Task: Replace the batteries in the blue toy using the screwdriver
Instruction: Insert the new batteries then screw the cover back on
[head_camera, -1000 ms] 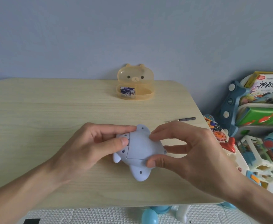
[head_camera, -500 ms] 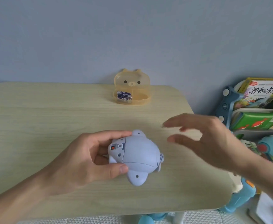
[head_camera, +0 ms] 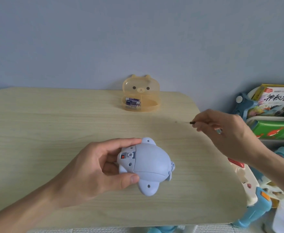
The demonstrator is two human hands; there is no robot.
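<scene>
our left hand grips the blue toy belly-up on the table; our right hand pinches the screwdriver near the table's right edge.

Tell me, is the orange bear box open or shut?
Open: the bear box lid stands upright behind its tray, and two batteries lie exposed inside.
</scene>
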